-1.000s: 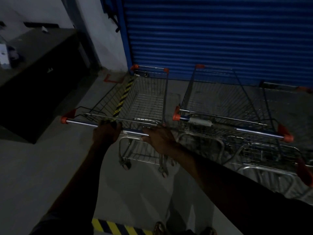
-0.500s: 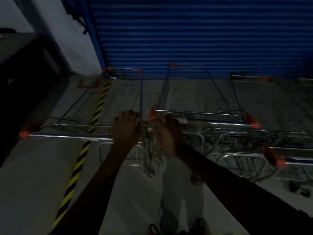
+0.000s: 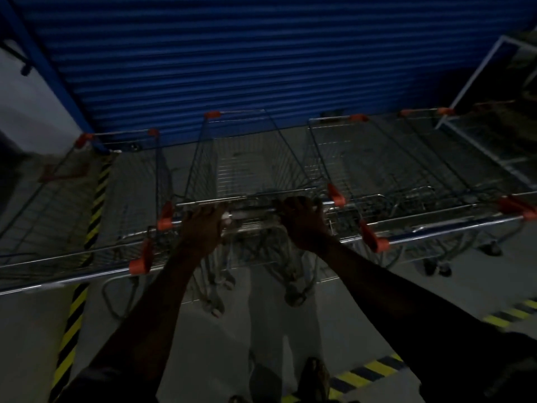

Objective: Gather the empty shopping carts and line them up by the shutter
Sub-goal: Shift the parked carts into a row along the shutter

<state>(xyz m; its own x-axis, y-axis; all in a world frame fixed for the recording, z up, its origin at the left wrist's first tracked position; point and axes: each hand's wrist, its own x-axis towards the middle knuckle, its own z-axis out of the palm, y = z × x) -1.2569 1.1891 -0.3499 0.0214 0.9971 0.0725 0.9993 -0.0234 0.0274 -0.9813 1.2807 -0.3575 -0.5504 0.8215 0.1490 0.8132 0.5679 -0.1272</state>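
Handle [image 3: 252, 213] of the middle cart [image 3: 247, 161] is gripped by both hands. The left hand [image 3: 203, 228] has its fingers curled over the bar near its left end, and the right hand [image 3: 305, 222] is wrapped round it near the right end, with bare bar between them. This wire cart points nose-first at the blue shutter [image 3: 232, 53], its front rim close to the shutter's foot. It sits in a row with a left cart [image 3: 58, 216] just beside it and a right cart [image 3: 392, 170] just beside it on the other flank, both empty, with orange corner caps. A further cart [image 3: 470, 161] stands beyond the right one. A yellow-and-black hazard stripe [image 3: 96, 205] runs along the grey floor [image 3: 29, 330] under the left cart. A white frame [image 3: 476, 71] leans at far right.
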